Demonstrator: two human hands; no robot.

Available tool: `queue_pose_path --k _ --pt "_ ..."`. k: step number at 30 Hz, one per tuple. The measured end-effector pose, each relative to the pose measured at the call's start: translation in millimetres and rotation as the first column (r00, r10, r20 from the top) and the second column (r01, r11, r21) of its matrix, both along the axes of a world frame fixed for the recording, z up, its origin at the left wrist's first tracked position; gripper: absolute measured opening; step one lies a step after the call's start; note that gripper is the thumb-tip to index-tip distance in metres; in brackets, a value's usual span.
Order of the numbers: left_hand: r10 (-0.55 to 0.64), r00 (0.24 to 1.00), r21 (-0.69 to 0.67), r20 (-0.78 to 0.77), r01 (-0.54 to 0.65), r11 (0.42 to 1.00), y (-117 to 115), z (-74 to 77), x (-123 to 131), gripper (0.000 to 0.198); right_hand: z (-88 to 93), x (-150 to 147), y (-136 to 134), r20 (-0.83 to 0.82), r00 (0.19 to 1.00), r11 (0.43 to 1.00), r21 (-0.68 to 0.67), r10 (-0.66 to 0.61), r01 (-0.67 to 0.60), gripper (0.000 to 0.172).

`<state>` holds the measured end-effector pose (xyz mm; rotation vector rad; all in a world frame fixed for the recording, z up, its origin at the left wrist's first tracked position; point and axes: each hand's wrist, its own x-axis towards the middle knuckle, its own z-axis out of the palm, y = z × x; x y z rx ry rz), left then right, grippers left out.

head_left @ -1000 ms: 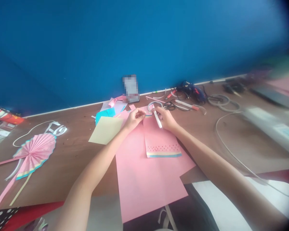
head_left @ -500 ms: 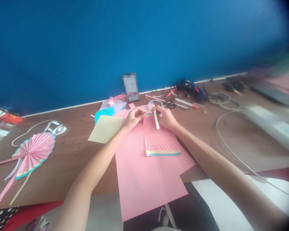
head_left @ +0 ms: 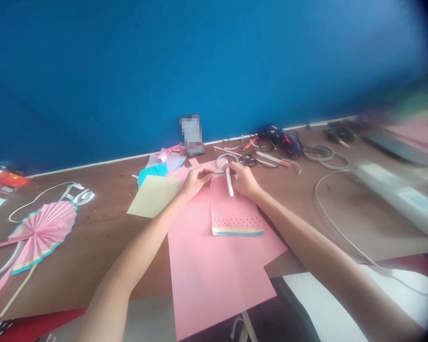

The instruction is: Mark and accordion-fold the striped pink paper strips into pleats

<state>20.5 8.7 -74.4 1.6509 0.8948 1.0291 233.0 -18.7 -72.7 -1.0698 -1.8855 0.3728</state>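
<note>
The card (head_left: 236, 214) lies flat on a bigger pink sheet (head_left: 214, 275) on the table (head_left: 103, 237), its striped edge toward the person and its far edge reaching up between both hands. The left hand (head_left: 196, 180) pinches that far edge at its left corner. The right hand (head_left: 245, 181), just beside it, is closed round a white pen (head_left: 229, 182) held over the card's top.

Diffuse, even light with faint shadows: the blue wall (head_left: 199, 57) brightens toward 1 o'clock, a dark vignette clips the corners at 2 and 4 o'clock, and the table (head_left: 103, 228) smears out of focus at 3 o'clock.
</note>
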Motion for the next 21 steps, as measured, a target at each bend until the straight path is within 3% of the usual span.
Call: queue_pose_path --k 21 --pt "-0.048 0.999 -0.001 0.011 0.048 0.999 -1.9 -3.4 5.3 0.034 -2.2 -1.2 0.9 0.102 0.993 0.997 -0.023 -0.064 0.067 0.035"
